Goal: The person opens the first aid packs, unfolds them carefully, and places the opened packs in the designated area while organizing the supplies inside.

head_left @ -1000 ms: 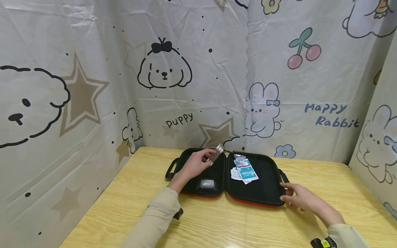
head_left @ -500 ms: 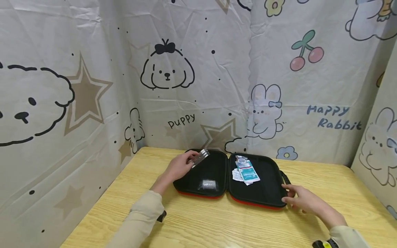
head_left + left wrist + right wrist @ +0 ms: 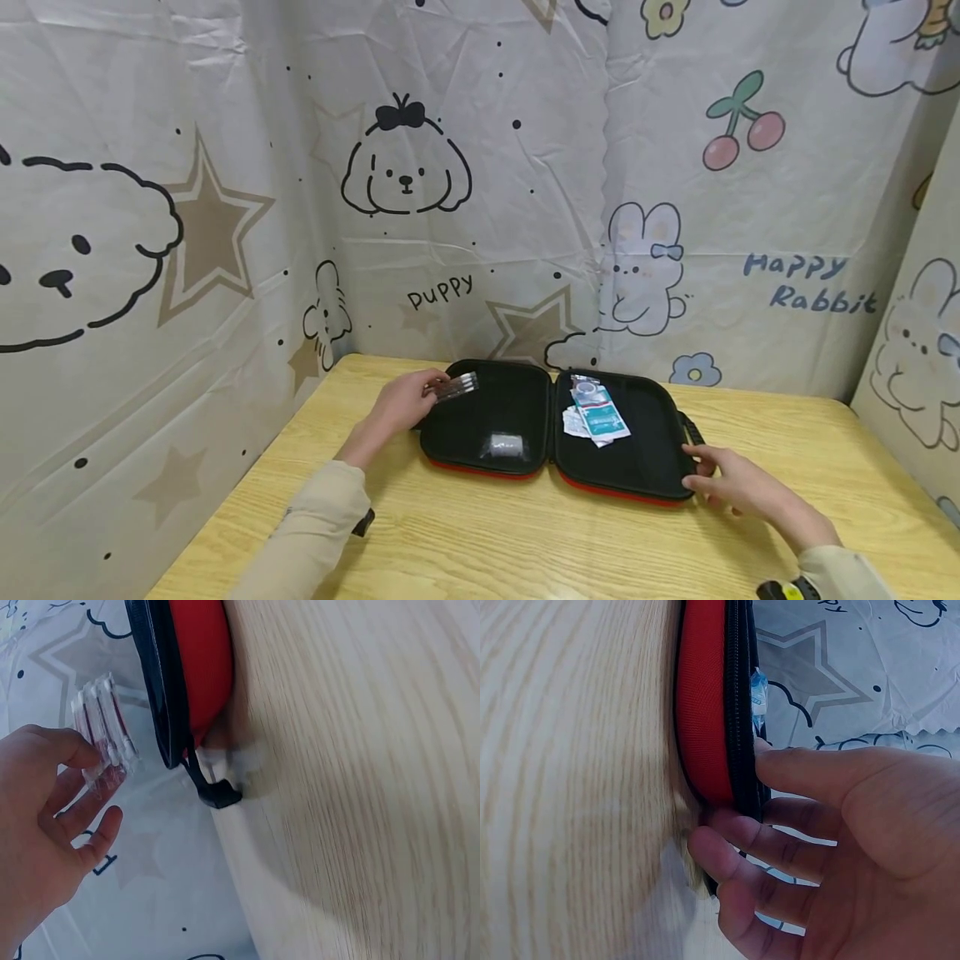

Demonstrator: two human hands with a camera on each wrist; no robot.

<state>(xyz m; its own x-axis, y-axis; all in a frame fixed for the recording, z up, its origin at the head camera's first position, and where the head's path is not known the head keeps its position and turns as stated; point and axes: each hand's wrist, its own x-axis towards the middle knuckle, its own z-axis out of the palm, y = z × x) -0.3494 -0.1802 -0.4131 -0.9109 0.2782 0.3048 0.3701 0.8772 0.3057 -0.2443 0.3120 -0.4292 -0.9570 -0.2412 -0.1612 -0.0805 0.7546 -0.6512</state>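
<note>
A black case with red sides (image 3: 491, 404) lies unfolded on the table, both halves facing up. My left hand (image 3: 405, 402) pinches a clear packet of cotton swabs (image 3: 457, 387) over the far left corner of the left half. White tips and dark red sticks show through the wrapper of the swabs (image 3: 101, 724) in the left wrist view. At the right half's outer edge, my right hand (image 3: 727, 479) grips the case, its thumb on the zipped rim (image 3: 739, 712) and its fingers curled against the outside.
In the right half lie a teal and white sachet (image 3: 602, 417) and several small white packets (image 3: 574, 422). A clear wrapped item (image 3: 506, 446) sits near the left half's front edge. A black handle (image 3: 691, 429) sticks out on the right. Patterned cloth (image 3: 525, 208) hangs behind the wooden table (image 3: 525, 542).
My left hand has moved left and slightly lower with the swab packet, from near the hinge to the case's left side. The right hand keeps its place at the edge.
</note>
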